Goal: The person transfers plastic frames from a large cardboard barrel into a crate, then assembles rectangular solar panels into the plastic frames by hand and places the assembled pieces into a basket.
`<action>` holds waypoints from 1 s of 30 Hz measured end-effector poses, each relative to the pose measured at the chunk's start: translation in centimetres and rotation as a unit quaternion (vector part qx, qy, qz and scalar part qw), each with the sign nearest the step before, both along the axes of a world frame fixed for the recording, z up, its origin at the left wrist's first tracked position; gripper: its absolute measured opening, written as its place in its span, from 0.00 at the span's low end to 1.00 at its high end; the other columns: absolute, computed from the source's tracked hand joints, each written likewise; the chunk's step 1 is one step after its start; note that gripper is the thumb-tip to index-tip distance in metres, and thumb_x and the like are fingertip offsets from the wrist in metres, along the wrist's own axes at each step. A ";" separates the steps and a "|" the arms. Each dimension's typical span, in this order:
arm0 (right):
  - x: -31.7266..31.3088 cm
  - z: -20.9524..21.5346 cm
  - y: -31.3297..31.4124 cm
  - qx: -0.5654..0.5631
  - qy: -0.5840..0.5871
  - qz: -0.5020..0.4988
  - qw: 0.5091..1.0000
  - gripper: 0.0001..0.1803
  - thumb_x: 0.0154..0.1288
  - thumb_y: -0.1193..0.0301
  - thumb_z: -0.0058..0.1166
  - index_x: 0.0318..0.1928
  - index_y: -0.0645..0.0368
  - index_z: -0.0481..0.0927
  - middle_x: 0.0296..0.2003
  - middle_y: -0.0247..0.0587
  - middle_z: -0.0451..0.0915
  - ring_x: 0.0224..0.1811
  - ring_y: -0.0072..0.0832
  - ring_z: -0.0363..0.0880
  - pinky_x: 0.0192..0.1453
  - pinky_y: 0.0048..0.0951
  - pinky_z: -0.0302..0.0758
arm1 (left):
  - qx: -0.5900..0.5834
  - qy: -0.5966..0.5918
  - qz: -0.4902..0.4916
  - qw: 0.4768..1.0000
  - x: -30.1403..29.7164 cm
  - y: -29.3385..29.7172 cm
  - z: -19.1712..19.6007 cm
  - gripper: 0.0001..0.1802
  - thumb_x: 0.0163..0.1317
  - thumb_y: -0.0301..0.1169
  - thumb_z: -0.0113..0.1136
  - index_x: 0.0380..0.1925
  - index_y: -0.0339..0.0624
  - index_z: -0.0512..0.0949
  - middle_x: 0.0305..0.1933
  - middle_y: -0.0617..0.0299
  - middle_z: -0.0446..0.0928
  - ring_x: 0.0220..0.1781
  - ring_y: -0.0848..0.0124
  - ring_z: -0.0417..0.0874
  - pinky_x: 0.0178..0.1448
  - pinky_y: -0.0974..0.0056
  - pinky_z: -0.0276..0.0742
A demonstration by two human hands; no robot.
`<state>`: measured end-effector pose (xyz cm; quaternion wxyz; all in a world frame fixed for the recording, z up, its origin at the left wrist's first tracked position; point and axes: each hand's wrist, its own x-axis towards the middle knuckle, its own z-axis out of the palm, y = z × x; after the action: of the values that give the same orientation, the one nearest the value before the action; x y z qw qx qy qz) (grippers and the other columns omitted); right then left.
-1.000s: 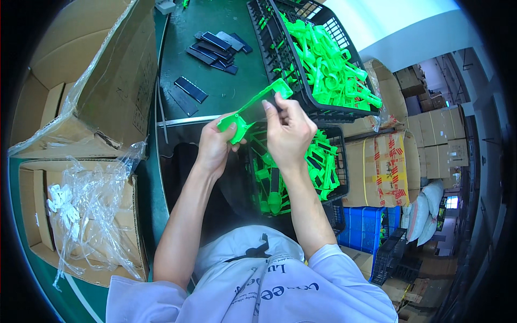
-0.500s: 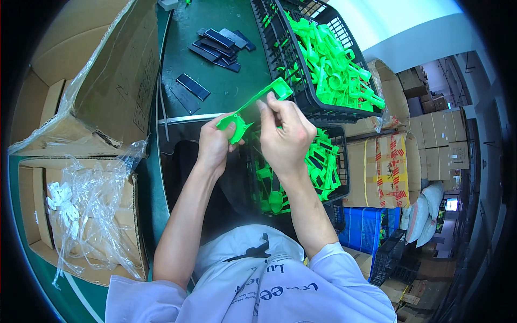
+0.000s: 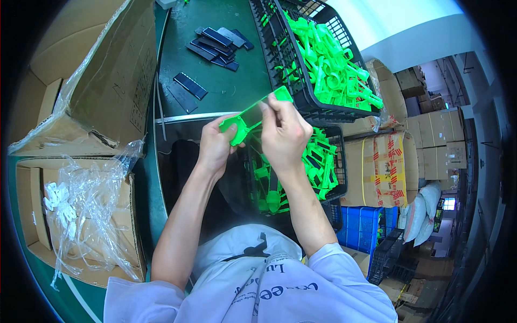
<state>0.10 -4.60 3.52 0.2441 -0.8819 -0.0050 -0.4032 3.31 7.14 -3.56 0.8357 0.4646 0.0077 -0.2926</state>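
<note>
A bright green plastic part [image 3: 235,133] with a broad rounded end and a long narrow arm is held between my two hands, above my lap. My left hand [image 3: 214,144] grips the rounded end, its thumb pressed on the inside. My right hand [image 3: 285,132] pinches the squarer far end, with fingers curled over it. Below and behind my right wrist, a black crate [image 3: 344,161] holds many green parts [image 3: 323,172], some with dark panels on them. My right forearm hides part of that crate.
Dark rectangular panels [image 3: 218,48] lie piled on the green table [image 3: 247,64], with another panel [image 3: 190,86] nearer. A black crate [image 3: 309,99] of loose green pieces [image 3: 336,70] stands at its right. At left are a tall carton [image 3: 116,81] and an open carton [image 3: 116,229] with clear plastic wrap.
The green part has turned slightly in my hands, so its arm and a second thin prong show differently. My right hand has shifted a little down and left.
</note>
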 end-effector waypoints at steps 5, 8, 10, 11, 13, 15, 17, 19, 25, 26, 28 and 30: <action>-0.3 0.1 -0.2 0.084 0.018 0.001 0.996 0.05 0.59 0.81 0.62 0.33 0.67 0.79 0.28 0.48 0.82 0.21 0.29 0.80 0.24 0.29 0.74 | -0.017 0.040 -0.008 0.999 0.1 -0.2 -0.2 0.13 0.70 0.25 0.48 0.49 0.35 0.78 0.32 0.62 0.79 0.24 0.77 0.76 0.25 0.74 0.64; -0.5 0.1 0.4 0.055 0.009 0.001 0.998 0.04 0.59 0.81 0.62 0.34 0.66 0.79 0.25 0.46 0.80 0.19 0.28 0.78 0.22 0.30 0.72 | -0.023 0.057 -0.005 0.998 0.2 0.0 -0.2 0.13 0.70 0.25 0.48 0.49 0.34 0.78 0.32 0.62 0.78 0.25 0.76 0.76 0.25 0.74 0.64; -0.1 0.1 0.6 0.043 -0.011 0.003 0.999 0.04 0.59 0.82 0.62 0.34 0.66 0.79 0.23 0.45 0.78 0.18 0.30 0.76 0.22 0.31 0.70 | -0.025 0.056 -0.004 0.998 0.3 0.1 0.0 0.13 0.70 0.25 0.48 0.50 0.34 0.77 0.32 0.62 0.78 0.25 0.76 0.76 0.25 0.73 0.64; 0.0 0.1 0.6 0.023 -0.015 0.008 1.000 0.04 0.59 0.82 0.62 0.34 0.66 0.79 0.23 0.45 0.78 0.19 0.32 0.77 0.22 0.31 0.71 | -0.022 0.049 -0.001 0.999 0.3 0.1 0.1 0.13 0.70 0.25 0.48 0.50 0.34 0.77 0.32 0.62 0.78 0.25 0.76 0.76 0.25 0.73 0.64; 0.1 0.0 0.7 0.003 -0.019 0.014 1.000 0.04 0.59 0.82 0.62 0.34 0.66 0.79 0.23 0.45 0.78 0.19 0.34 0.77 0.22 0.32 0.72 | -0.018 0.042 0.003 0.999 0.3 0.1 0.0 0.13 0.70 0.25 0.48 0.50 0.34 0.77 0.32 0.62 0.78 0.25 0.76 0.76 0.25 0.73 0.64; 0.2 -0.1 0.8 -0.040 -0.034 0.029 0.998 0.05 0.57 0.82 0.62 0.34 0.65 0.79 0.23 0.45 0.78 0.20 0.37 0.78 0.23 0.33 0.73 | -0.014 0.035 0.002 0.999 0.4 0.2 -0.1 0.13 0.70 0.25 0.48 0.51 0.34 0.77 0.32 0.62 0.78 0.24 0.76 0.76 0.25 0.73 0.64; 0.2 -0.1 0.9 -0.049 -0.031 0.028 0.998 0.05 0.57 0.83 0.62 0.34 0.66 0.79 0.24 0.46 0.79 0.20 0.33 0.78 0.24 0.30 0.73 | -0.007 0.030 -0.002 1.000 0.5 0.2 -0.3 0.13 0.70 0.25 0.48 0.51 0.35 0.77 0.32 0.62 0.79 0.24 0.76 0.76 0.25 0.73 0.64; 0.2 -0.2 0.9 -0.057 -0.028 0.028 0.998 0.05 0.57 0.83 0.62 0.33 0.67 0.79 0.25 0.46 0.81 0.21 0.30 0.78 0.25 0.28 0.73 | 0.001 0.024 -0.005 1.000 0.5 0.2 -0.4 0.13 0.70 0.25 0.48 0.51 0.35 0.77 0.32 0.62 0.79 0.24 0.76 0.77 0.25 0.73 0.64; 0.3 -0.1 0.9 -0.046 -0.023 0.026 0.998 0.06 0.57 0.83 0.62 0.35 0.66 0.79 0.24 0.46 0.78 0.22 0.38 0.79 0.23 0.33 0.74 | 0.010 0.036 -0.001 0.999 0.6 0.3 0.0 0.14 0.70 0.25 0.48 0.51 0.35 0.77 0.33 0.61 0.79 0.25 0.76 0.77 0.25 0.72 0.64; 0.4 -0.3 0.8 -0.032 -0.025 0.023 0.999 0.05 0.57 0.82 0.62 0.35 0.66 0.79 0.25 0.46 0.80 0.21 0.37 0.80 0.23 0.33 0.74 | 0.007 0.036 0.002 0.999 0.5 0.4 0.1 0.13 0.70 0.24 0.48 0.51 0.35 0.77 0.33 0.61 0.79 0.24 0.75 0.77 0.25 0.72 0.65; 0.4 -0.7 0.4 -0.019 -0.027 0.019 0.999 0.05 0.58 0.81 0.62 0.35 0.67 0.79 0.26 0.47 0.81 0.21 0.35 0.80 0.23 0.32 0.74 | 0.003 0.037 0.004 0.999 0.4 0.4 0.1 0.13 0.70 0.24 0.48 0.50 0.35 0.78 0.33 0.61 0.79 0.24 0.75 0.77 0.25 0.72 0.65; 0.6 -1.8 -0.4 0.130 0.024 -0.030 0.991 0.05 0.61 0.79 0.62 0.37 0.69 0.80 0.18 0.36 0.78 0.19 0.16 0.75 0.24 0.22 0.70 | -0.018 0.036 0.020 0.999 0.3 0.4 -0.2 0.11 0.69 0.25 0.50 0.49 0.34 0.75 0.31 0.63 0.76 0.25 0.76 0.75 0.25 0.73 0.67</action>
<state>0.72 -5.04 1.76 0.3441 -0.8521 0.0800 -0.3861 3.58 7.56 -3.81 0.8488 0.4386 0.0415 -0.2923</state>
